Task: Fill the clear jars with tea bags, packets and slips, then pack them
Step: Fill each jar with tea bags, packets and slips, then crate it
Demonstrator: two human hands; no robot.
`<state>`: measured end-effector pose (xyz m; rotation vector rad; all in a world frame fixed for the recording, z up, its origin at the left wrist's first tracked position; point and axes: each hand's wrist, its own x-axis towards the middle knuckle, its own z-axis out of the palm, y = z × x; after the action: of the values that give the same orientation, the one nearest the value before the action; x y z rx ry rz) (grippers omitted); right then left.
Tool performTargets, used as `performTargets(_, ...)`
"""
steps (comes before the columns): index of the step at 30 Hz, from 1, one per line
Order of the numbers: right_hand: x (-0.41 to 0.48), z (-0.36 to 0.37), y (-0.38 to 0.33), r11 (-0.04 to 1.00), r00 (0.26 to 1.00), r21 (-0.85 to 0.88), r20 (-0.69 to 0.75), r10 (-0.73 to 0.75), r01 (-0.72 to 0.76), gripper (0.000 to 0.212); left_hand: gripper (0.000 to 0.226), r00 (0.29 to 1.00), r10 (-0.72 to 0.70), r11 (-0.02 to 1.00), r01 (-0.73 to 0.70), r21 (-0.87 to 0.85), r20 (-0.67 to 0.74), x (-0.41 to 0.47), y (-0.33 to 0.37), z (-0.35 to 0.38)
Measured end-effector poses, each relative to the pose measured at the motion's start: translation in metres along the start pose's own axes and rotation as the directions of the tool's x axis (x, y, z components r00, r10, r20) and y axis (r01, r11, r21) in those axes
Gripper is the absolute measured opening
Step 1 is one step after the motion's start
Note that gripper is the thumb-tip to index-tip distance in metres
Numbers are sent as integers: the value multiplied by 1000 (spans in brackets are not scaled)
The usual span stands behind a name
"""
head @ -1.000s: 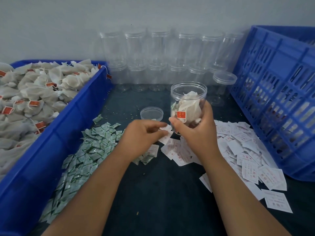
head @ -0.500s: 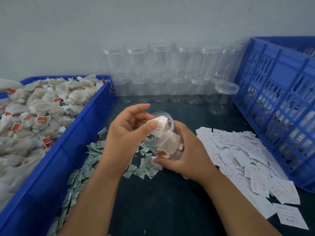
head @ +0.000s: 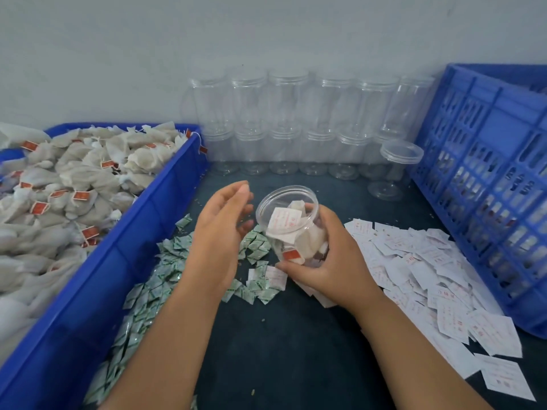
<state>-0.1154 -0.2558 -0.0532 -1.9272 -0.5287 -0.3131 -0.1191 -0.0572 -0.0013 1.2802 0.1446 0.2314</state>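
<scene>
White slip (head: pixel 284 221) now inside tilted jar (head: pixel 296 241), left hand (head: pixel 220 229) released beside its mouth, right hand (head: pixel 328 264) still gripping jar

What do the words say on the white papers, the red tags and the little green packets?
No text here can be read, so nothing can be quoted.
Slip in the jar: red print, too blurred to read.
Loose slips: red print, too small to read.
Red tags on the tea bags: pale marks, too small to read.
Packets: green print, too blurred to read.
</scene>
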Motion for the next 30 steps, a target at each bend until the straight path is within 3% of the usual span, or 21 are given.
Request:
performTargets(1,0,-2,0,999,999,43,-33,28,-27,93,13,998,-1,997,6,79,-59,2,1,-2)
performTargets(3,1,-5,2,985,988,146,-113,105,-88,90,11,995,54,914,-16,406,-83,8,1,-9)
performTargets(7,6,-10,2,958,939,267,-290,186,-108,75,11,983,171,492,-148,858,71,32,2,-1)
performTargets(10,7,-11,1,943,915,312,-337,221,-113,73,18,986,146,179,-101,979,75,61,-11,12)
performTargets(13,7,-10,3,945,923,304,-315,219,-121,75,50,999,-29,24,39,999,-38,85,-32,21)
performTargets(16,5,-8,6,950,941,275,-255,223,-151,85,58,984,-135,89,130,988,-117,97,-41,24)
performTargets(20,5,-7,6,963,955,216,-212,205,-159,91,25,996,-40,163,79,983,-74,102,-40,24)
performTargets(21,5,-6,6,965,957,210,-210,201,-156,91,26,998,-33,163,64,985,-59,100,-40,25)
performTargets(24,5,-5,5,969,958,200,-214,190,-147,91,58,991,-132,73,45,996,-35,93,-45,28)
performTargets(26,5,-4,6,970,959,193,-210,191,-151,92,60,979,-200,64,48,997,-34,94,-46,30)
performTargets(28,5,-5,6,970,958,185,-207,197,-160,93,52,971,-234,108,79,991,-52,94,-45,33)
performTargets(30,5,-7,5,968,956,187,-207,207,-169,92,37,979,-199,223,93,970,-48,91,-42,33)
